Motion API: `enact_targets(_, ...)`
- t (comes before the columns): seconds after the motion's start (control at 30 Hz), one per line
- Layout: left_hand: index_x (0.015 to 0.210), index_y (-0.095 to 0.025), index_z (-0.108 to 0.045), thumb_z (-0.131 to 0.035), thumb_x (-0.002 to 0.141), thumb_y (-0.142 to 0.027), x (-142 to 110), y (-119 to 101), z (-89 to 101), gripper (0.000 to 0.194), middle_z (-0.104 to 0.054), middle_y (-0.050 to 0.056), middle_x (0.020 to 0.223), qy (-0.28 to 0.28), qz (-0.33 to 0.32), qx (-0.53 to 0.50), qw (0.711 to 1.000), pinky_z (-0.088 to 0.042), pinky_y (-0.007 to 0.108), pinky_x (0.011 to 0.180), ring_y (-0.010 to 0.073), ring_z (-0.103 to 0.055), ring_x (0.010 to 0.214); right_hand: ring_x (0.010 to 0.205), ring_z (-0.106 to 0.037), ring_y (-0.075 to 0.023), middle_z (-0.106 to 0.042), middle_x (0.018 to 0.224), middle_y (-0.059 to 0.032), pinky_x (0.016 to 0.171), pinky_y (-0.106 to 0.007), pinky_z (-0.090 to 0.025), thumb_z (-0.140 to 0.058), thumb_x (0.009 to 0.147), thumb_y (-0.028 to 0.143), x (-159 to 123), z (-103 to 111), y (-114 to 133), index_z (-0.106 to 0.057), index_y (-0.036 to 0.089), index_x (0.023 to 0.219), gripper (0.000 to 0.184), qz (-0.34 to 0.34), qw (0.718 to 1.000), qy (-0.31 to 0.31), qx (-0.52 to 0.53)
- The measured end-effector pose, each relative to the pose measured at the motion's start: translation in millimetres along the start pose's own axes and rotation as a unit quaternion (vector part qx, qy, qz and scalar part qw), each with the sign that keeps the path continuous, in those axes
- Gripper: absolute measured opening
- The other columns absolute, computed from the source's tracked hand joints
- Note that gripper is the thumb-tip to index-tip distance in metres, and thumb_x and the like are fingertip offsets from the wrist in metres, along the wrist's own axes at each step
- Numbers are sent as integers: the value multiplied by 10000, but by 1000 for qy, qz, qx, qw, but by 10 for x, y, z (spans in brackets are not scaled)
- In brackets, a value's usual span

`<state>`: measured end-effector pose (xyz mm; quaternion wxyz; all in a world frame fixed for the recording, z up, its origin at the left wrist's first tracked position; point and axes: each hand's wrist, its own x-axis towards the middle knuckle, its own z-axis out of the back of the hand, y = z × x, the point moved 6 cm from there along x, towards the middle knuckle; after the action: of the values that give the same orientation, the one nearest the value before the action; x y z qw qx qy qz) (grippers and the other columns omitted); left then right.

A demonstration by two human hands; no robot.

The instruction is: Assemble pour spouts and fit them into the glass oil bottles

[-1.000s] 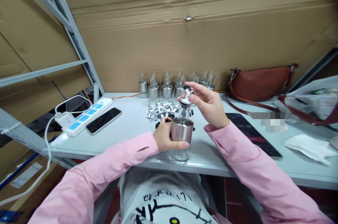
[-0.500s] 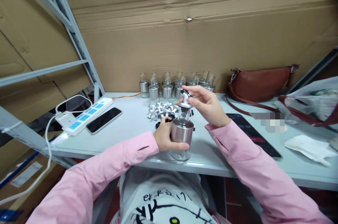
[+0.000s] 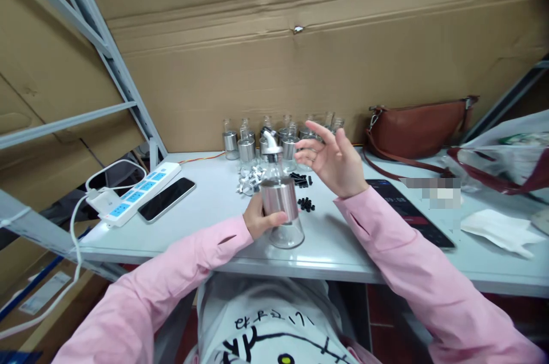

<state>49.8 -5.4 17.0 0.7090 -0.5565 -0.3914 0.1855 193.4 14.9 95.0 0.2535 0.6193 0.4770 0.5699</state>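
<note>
My left hand is wrapped round a glass bottle with a brushed metal sleeve, near the table's front edge. The bottle leans slightly to the left, and a white and silver pour spout with a dark tip sits in its neck. To the right of the spout, my right hand is raised with its fingers spread, holding nothing. Behind the bottle lies a heap of silver-white spout parts, partly hidden. Small black caps and short black tubes lie on the table to the bottle's right.
Several more sleeved bottles stand at the back against the cardboard. On the left lie a power strip and a phone. A brown bag, a larger dark-screened device and white tissue are on the right.
My right hand has let go of the spout and opened, moving up and right. My left hand has shifted the bottle a little left and tilted it. The black caps now show.
</note>
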Motion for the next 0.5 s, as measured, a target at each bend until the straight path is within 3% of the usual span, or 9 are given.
enact_targets(0.07,1004,-103,-588,-629,608,-636,36,-27,108,665,-681,129,878,-53,-33,-55,997,-521,341,670,251,-650,780,747,-644,-171,-668,838,-26,733,-329,-516,-423,781,670,23,80,-30,-551,252,1135,563,-12,1000,-27,-7)
enact_targets(0.17,894,-116,-609,-622,610,-615,121,-77,425,574,-683,100,801,-170,-81,-73,979,-517,317,626,225,-649,718,697,-630,-158,-647,752,-20,702,-306,-514,-440,778,665,44,130,-92,-570,221,1072,548,-28,999,-39,-2)
enact_targets(0.33,757,-139,-570,-610,622,-520,164,-61,1276,406,-629,31,600,-423,-71,56,901,-488,299,611,187,-627,596,636,-615,-151,-644,701,-21,655,-294,-507,-499,776,626,57,119,-165,-575,197,1025,502,-35,999,-40,-14)
enact_targets(0.4,762,-146,-553,-626,603,-509,154,-4,1588,403,-617,22,603,-463,-45,123,877,-489,308,647,188,-625,610,616,-609,-150,-646,693,-22,640,-294,-499,-516,772,616,60,107,-182,-568,190,1023,498,-37,998,-36,-20)
enact_targets(0.5,875,-167,-545,-667,592,-481,104,115,1950,440,-638,31,772,-493,-4,226,840,-478,319,760,199,-629,767,602,-601,-148,-645,679,-21,631,-290,-486,-537,760,608,63,100,-206,-550,185,1023,498,-45,998,-31,-29)
